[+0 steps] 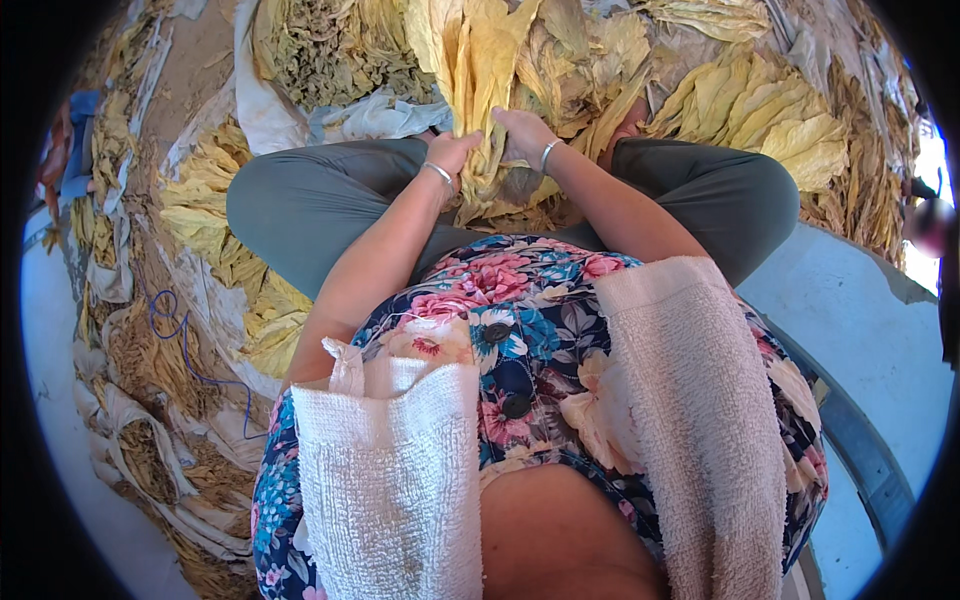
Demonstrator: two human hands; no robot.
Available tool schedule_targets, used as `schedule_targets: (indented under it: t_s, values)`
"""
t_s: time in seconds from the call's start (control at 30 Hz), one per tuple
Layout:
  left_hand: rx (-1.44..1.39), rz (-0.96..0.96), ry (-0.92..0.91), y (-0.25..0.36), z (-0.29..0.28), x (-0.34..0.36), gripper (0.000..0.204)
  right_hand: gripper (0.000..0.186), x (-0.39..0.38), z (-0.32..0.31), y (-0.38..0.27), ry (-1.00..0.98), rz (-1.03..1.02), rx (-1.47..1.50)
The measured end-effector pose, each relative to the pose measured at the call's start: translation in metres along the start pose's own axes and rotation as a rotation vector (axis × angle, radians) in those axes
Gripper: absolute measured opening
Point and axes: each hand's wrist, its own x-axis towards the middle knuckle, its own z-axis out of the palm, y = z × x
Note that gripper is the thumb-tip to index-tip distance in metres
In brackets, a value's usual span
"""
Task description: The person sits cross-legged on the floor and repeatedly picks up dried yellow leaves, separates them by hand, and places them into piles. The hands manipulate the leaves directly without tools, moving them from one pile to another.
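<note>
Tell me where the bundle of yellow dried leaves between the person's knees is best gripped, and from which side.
Probably at its narrow lower end, where the bundle of yellow dried leaves gathers together. The left hand and right hand already close on it there from either side. The upper part fans out wide and looks brittle, so coming in from both flanks at the gathered end seems safest.

A bundle of dried yellow leaves [478,70], long and crinkled, stands upright between the seated person's knees.

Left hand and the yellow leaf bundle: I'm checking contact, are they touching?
Touching. The head view shows the left hand pressed against the yellow leaf bundle, fingers lying on the leaves, with no gap.
</note>
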Motion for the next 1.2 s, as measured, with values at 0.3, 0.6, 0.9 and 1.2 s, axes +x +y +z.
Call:
schedule_targets:
  t_s: [0.3, 0.6, 0.9, 1.2]
  values:
    - [-0.185, 0.172, 0.243, 0.014, 0.003, -0.002, 0.014, 0.023, 0.023, -0.05, -0.002, 0.431, -0.022, 0.484]
    - [-0.249, 0.239, 0.168, 0.011, 0.015, -0.002, 0.014, 0.03, 0.048, -0.073, 0.029, 0.217, 0.081, 0.402]
    - [-0.244, 0.234, 0.046, 0.005, 0.02, 0.011, 0.013, 0.027, 0.097, -0.133, 0.088, 0.405, -0.154, -0.134]
    - [-0.258, 0.128, 0.125, -0.01, 0.007, 0.018, 0.014, 0.04, 0.052, -0.072, 0.045, 0.118, 0.134, 0.326]
